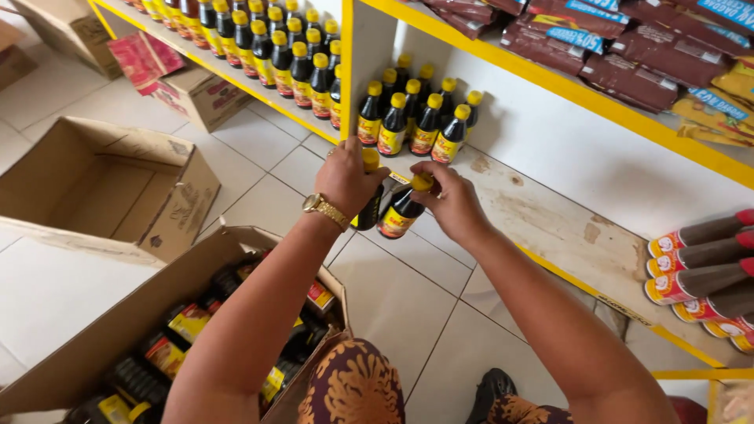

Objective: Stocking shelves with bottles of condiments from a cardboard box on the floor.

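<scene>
Currently both hands are clamped on dark sauce bottles with yellow caps: left hand (345, 179) over the cap of one bottle (367, 206), right hand (454, 202) gripping the neck of a second bottle (401, 213), which is tilted. Both bottles hang over the edge of the lower shelf (550, 220), just short of the standing row of bottles (412, 118) beyond the hands. Risk: a cap-only grip may slip, dropping a bottle to the tiled floor (393, 298); a tilted bottle set down carelessly could topple that row. Open carton (94, 345) sits below the left arm.
</scene>
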